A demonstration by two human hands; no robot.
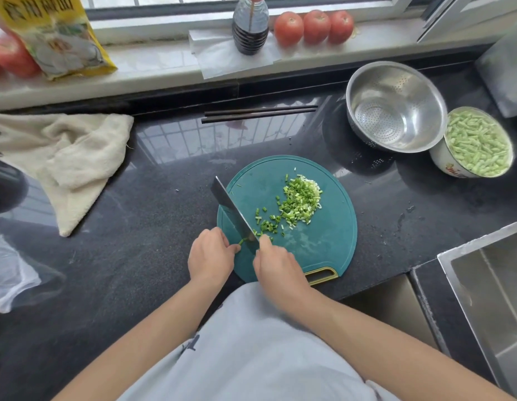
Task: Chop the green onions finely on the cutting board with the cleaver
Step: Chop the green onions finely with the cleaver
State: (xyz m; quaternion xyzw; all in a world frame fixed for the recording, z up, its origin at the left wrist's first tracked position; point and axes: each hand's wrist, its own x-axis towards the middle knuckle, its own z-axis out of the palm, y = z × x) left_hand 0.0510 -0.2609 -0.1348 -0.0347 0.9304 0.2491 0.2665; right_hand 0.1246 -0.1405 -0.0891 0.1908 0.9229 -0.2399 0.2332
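Teal plastic forms the round board (pixel 323 241), which lies on the dark counter (pixel 135 227) directly before the person; the chopped onions (pixel 300 202) sit in a loose heap on its far half, with scattered pieces trailing toward the near left edge. Only a short green stub (pixel 241 241) remains uncut; it lies at the board's near left rim, just beside the blade.

The right hand (pixel 276 260) is closed round the handle of the cleaver (pixel 232 211); the handle itself is hidden by the fingers. The blade runs away from the person and to the left, its edge down at the stub. The left hand (pixel 212 254) is curled, fingertips pinching the stub's end; whether the knuckles touch the blade's flat cannot be told.

Judged from the heap, the task is near its end; the step in hand is the last few cuts. With so little stub left, the fingertips should stay tucked behind the knuckles; the flat of the blade should ride against the knuckles; lifts should stay low. When the stub grows too short to hold safely, the left hand is better withdrawn. Longer pieces show among the scatter; gathering them into the heap and rocking the blade across it would likely even out the cut. Pieces near the rim may roll off onto the counter.
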